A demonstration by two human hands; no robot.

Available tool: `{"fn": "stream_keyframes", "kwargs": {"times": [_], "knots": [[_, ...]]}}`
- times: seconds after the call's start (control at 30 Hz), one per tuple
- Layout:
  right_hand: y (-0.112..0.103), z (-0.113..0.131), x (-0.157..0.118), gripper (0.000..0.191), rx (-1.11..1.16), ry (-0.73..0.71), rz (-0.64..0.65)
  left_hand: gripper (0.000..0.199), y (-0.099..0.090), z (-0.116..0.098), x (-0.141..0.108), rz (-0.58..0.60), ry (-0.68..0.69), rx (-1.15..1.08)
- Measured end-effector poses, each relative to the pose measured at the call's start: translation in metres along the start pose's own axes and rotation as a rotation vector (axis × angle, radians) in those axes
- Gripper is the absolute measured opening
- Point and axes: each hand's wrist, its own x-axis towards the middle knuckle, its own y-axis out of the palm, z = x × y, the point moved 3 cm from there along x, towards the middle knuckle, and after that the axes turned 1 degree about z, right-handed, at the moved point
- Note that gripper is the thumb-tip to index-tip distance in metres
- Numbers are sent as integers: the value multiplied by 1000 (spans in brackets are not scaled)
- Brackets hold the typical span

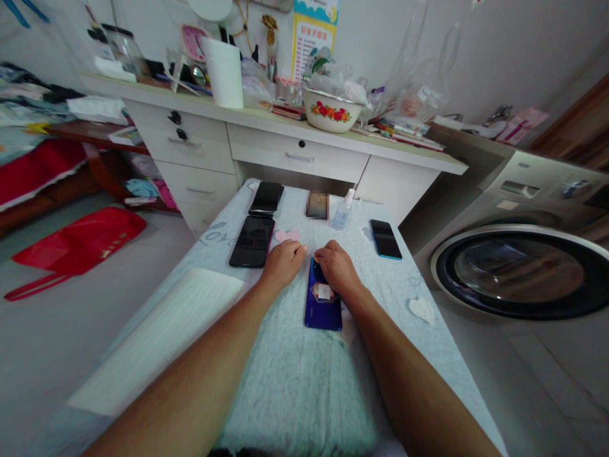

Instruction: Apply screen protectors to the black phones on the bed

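A blue smartphone lies back side up on the cloth-covered table, with a small white sticker on its case. Over its upper end rests my right hand, fingers curled and pressed together at the camera area. A small orange-pink bit shows at those fingertips, too small to name. My left hand is closed on the cloth just left of the phone, and its palm side is hidden. Beside it are a pink heart-shaped patch and a black-screened phone.
Another dark phone, a small blurred picture-like item, a clear spray bottle and a phone at the right lie on the table. A pale folded cloth is at left. A washing machine stands right.
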Motion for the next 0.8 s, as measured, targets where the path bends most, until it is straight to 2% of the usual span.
{"fn": "stream_keyframes", "kwargs": {"times": [0.33,0.57,0.8], "knots": [[-2,8,-1,26,39,-66,47,10,2,4,-2,-18,-81,-70],[-6,14,-5,26,55,-114,129,12,2,4,-1,-18,-77,-67],[-7,15,-11,22,125,-262,198,17,0,3,-2,-44,-66,-77]]}}
